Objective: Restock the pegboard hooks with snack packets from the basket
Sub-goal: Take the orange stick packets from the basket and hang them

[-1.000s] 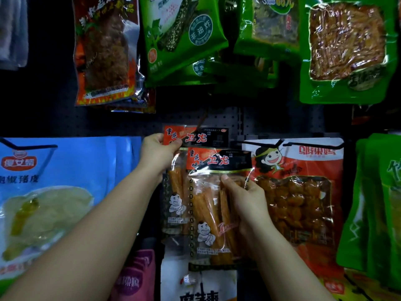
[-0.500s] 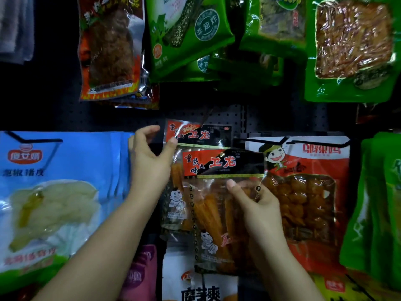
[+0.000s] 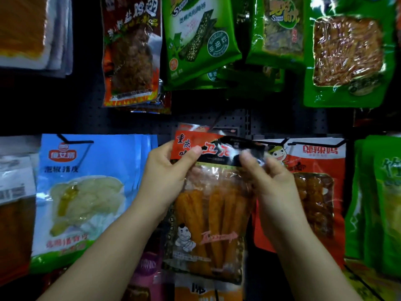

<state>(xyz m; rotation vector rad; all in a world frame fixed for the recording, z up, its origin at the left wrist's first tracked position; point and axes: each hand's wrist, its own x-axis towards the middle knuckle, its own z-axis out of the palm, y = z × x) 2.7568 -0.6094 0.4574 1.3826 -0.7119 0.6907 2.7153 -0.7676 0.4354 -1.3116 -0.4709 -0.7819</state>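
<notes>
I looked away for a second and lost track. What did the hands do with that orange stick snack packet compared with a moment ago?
The right hand slid up from the packet's clear body to pinch its top band. The left hand let go of the packet behind and now pinches the front orange stick snack packet by its top left corner. The blue packet and red packet hang as before.

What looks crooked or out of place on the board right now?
The green seaweed packet in the top row hangs tilted, its bottom swung right, unlike its straight neighbours. The orange stick-snack packet is slightly askew too, but both hands, left hand and right hand, pinch its header. Nothing looks torn or spilled.
</notes>
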